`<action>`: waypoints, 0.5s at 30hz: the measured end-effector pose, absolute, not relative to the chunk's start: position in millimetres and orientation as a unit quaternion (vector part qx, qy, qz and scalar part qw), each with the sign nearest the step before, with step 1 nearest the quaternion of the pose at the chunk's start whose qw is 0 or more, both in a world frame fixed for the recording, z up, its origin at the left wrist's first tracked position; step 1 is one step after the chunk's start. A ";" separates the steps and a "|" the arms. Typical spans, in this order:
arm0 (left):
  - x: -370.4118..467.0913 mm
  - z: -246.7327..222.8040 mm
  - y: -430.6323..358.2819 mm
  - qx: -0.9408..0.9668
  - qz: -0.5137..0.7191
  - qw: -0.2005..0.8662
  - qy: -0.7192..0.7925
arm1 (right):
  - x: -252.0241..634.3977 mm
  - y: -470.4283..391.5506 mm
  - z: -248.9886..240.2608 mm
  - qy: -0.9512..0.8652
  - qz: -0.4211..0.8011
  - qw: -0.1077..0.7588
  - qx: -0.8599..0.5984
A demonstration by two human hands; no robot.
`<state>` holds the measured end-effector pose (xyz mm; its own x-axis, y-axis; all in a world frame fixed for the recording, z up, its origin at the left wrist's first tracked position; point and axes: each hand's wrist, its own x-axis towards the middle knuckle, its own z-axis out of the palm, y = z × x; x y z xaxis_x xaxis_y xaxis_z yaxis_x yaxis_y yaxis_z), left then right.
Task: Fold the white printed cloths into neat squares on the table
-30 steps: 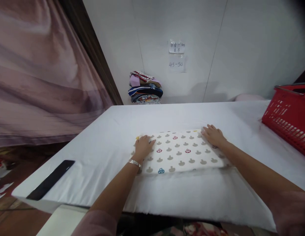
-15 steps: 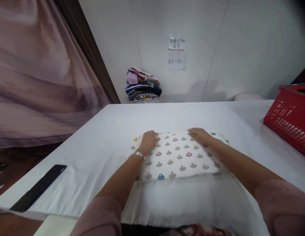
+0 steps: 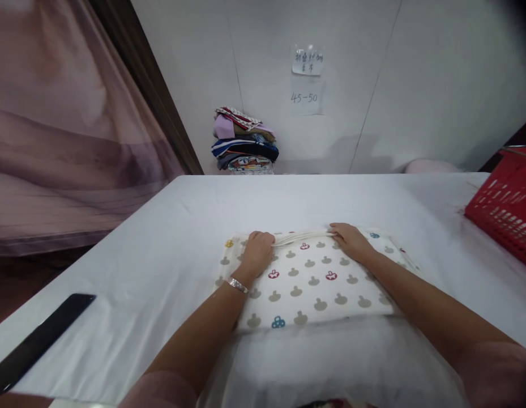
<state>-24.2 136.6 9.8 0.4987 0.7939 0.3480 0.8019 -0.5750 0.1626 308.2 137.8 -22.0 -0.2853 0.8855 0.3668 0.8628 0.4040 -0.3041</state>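
Note:
A white cloth [image 3: 305, 283] with grey, red, blue and yellow mushroom prints lies folded near the front of the white-covered table [image 3: 195, 215]. My left hand [image 3: 259, 252] is closed on the left part of its far edge, a silvery bracelet on the wrist. On the right part of that same edge, my right hand [image 3: 350, 241] grips the fabric between thumb and fingers. Between both hands the edge is slightly raised and shows several layers. Another layer of the cloth extends flat beyond each hand.
A black flat object [image 3: 42, 340] lies at the table's left front. At the right edge stands a red plastic basket [image 3: 504, 204]. Behind the table is a stack of folded fabrics [image 3: 246, 141] against the wall, below and left of two paper signs [image 3: 307, 79]. A pink curtain [image 3: 67, 130] hangs at left.
The far edge of the folded cloth is now lifted between my hands, its layers showing. My fingers have closed on it. The view has shifted slightly.

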 end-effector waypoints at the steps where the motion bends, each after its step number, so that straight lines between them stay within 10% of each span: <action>1: -24.1 9.8 136.1 -0.869 -0.194 0.018 -0.456 | 308.3 137.5 -22.8 -0.801 0.020 0.249 -0.544; 15: -22.8 13.7 132.4 -0.873 -0.202 0.058 -0.440 | 309.1 137.5 -19.5 -0.813 0.013 0.205 -0.545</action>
<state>-22.8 132.4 13.7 0.5318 0.7445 0.4036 0.7917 -0.6063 0.0753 309.1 137.5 -19.5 -0.3210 0.8915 0.3195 0.8807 0.4051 -0.2455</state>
